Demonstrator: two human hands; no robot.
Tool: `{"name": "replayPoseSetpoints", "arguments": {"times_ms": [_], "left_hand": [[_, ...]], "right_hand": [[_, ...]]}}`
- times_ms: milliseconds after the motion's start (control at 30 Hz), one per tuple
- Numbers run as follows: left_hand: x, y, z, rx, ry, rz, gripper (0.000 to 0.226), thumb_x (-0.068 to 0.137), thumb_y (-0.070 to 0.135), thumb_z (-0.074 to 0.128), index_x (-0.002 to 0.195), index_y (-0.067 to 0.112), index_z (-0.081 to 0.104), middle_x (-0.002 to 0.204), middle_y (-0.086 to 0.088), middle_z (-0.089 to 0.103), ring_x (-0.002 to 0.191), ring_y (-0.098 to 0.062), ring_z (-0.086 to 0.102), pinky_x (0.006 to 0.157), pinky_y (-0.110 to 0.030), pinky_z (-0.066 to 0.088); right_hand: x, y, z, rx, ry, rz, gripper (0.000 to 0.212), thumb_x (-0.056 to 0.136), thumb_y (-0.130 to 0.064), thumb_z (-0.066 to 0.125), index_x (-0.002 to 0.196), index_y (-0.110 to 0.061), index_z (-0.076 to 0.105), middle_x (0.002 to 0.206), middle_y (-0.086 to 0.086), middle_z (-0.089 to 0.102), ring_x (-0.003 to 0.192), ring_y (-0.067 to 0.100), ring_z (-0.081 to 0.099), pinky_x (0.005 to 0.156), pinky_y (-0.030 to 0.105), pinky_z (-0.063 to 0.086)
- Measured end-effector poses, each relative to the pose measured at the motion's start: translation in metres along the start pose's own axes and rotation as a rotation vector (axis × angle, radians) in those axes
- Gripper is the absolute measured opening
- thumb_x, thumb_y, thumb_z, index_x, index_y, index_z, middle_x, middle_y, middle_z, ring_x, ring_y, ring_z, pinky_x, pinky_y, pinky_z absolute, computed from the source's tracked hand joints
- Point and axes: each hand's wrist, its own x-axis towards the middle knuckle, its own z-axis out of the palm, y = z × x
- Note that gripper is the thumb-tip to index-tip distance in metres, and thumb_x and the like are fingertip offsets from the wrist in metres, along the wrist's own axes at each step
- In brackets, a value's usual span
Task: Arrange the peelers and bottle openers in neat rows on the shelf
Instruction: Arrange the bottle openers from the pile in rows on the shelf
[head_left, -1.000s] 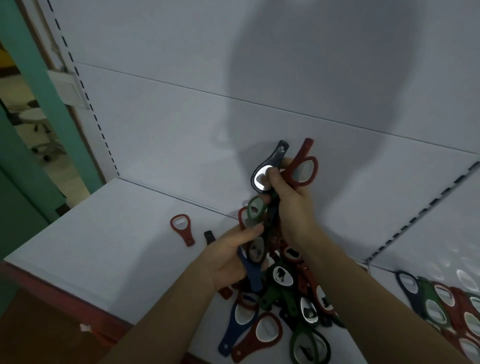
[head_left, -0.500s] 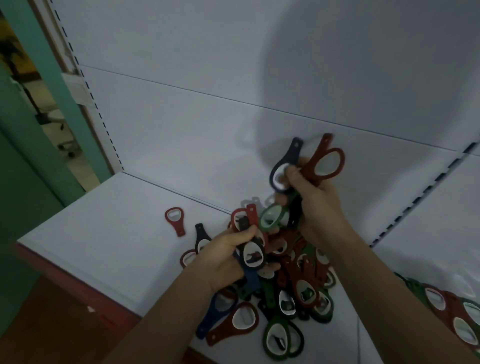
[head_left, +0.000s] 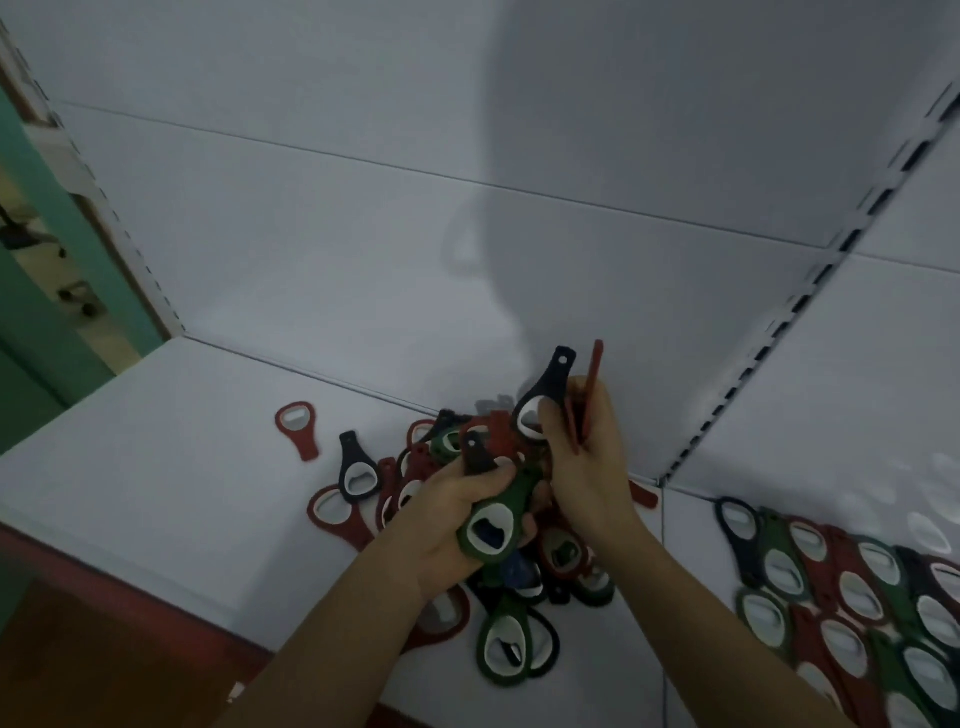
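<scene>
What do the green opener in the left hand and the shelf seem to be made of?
Green opener: likely matte rubber or soft plastic, as the body gives no glare; its pale inner ring looks like metal. Shelf: smooth white surface of flat, even colour, painted metal or coated board; I cannot tell which.

The left hand (head_left: 452, 514) and right hand (head_left: 587, 462) cover the middle of the pile (head_left: 506, 649), so the openers under them cannot be counted. The green opener (head_left: 506, 499) hides the left fingertips. The red opener (head_left: 592, 379) in the right hand shows only a thin edge. The rows (head_left: 857, 587) run off the right and near edges. The far left room (head_left: 31, 249) is blurry.
</scene>
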Motion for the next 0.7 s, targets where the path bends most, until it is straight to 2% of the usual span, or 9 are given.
{"name": "replayPoseSetpoints", "arguments": {"times_ms": [100,167,233,300,400,500,567,633,700], "left_hand": [[0.007,0.009,-0.001,-0.059,0.03,0.042,0.029,0.09,0.02,0.067,0.114,0.004,0.069,0.095,-0.017,0.071,0.066,-0.02,0.064,0.051,-0.029,0.051],[0.011,0.02,-0.004,-0.017,0.015,0.101,0.04,0.087,0.038,0.073,0.112,0.008,0.077,0.099,-0.015,0.074,0.073,-0.02,0.068,0.057,-0.028,0.053],[0.015,0.029,-0.003,0.051,0.002,0.113,0.056,0.083,0.041,0.08,0.125,0.006,0.071,0.117,-0.02,0.073,0.096,-0.03,0.074,0.072,-0.035,0.06],[0.02,0.03,-0.001,0.119,0.095,0.106,0.069,0.07,0.031,0.087,0.129,0.003,0.066,0.111,-0.02,0.075,0.095,-0.031,0.076,0.07,-0.034,0.061],[0.025,0.031,-0.006,0.056,0.18,0.065,0.047,0.075,0.016,0.079,0.121,0.008,0.07,0.099,-0.02,0.077,0.083,-0.03,0.078,0.061,-0.036,0.061],[0.029,0.038,-0.01,-0.06,0.147,0.045,0.037,0.083,0.014,0.072,0.12,0.016,0.073,0.11,-0.021,0.075,0.094,-0.035,0.076,0.071,-0.043,0.063],[0.031,0.038,-0.007,-0.019,0.091,0.089,0.035,0.08,0.025,0.075,0.114,0.02,0.077,0.111,-0.017,0.076,0.095,-0.032,0.076,0.07,-0.041,0.063],[0.028,0.033,0.007,0.16,0.055,0.139,0.036,0.078,0.052,0.076,0.107,0.031,0.078,0.11,-0.007,0.078,0.098,-0.026,0.076,0.073,-0.039,0.062],[0.024,0.021,0.026,0.363,0.018,0.214,0.069,0.061,0.082,0.074,0.112,0.036,0.073,0.108,0.005,0.078,0.101,-0.018,0.075,0.079,-0.034,0.062]], "right_hand": [[0.006,-0.006,-0.016,-0.028,0.054,0.118,0.01,0.1,-0.019,0.061,0.091,-0.023,0.059,0.08,-0.015,0.067,0.08,0.004,0.065,0.072,0.016,0.05],[0.001,-0.013,-0.017,0.025,-0.105,0.241,0.011,0.097,-0.022,0.066,0.086,-0.019,0.065,0.079,0.008,0.069,0.077,0.022,0.067,0.068,0.027,0.055],[-0.006,-0.015,-0.008,-0.141,-0.3,0.21,0.012,0.094,-0.021,0.069,0.082,-0.024,0.068,0.075,0.005,0.069,0.07,0.017,0.067,0.063,0.022,0.054],[-0.01,-0.01,0.005,-0.428,-0.354,0.13,0.008,0.094,-0.022,0.069,0.094,-0.03,0.069,0.081,-0.007,0.07,0.071,0.005,0.066,0.064,0.015,0.051],[-0.013,-0.004,0.017,-0.583,-0.29,0.136,0.015,0.098,-0.026,0.063,0.111,-0.019,0.061,0.089,-0.013,0.063,0.072,0.001,0.06,0.062,0.006,0.044],[-0.017,-0.007,0.015,-0.553,-0.179,0.218,0.006,0.102,-0.025,0.056,0.099,-0.022,0.051,0.084,-0.003,0.064,0.071,0.007,0.062,0.058,0.018,0.051],[-0.019,-0.009,0.009,-0.588,-0.062,0.251,0.009,0.102,-0.022,0.056,0.097,-0.022,0.048,0.084,0.0,0.065,0.068,0.008,0.063,0.058,0.028,0.054],[-0.022,-0.012,0.0,-0.607,0.041,0.285,0.012,0.099,-0.023,0.059,0.095,-0.023,0.047,0.079,-0.001,0.065,0.062,0.006,0.062,0.047,0.021,0.047],[-0.027,-0.013,-0.011,-0.677,0.102,0.339,0.014,0.095,-0.024,0.06,0.097,-0.023,0.047,0.08,0.0,0.064,0.06,0.01,0.061,0.045,0.021,0.045]]}}
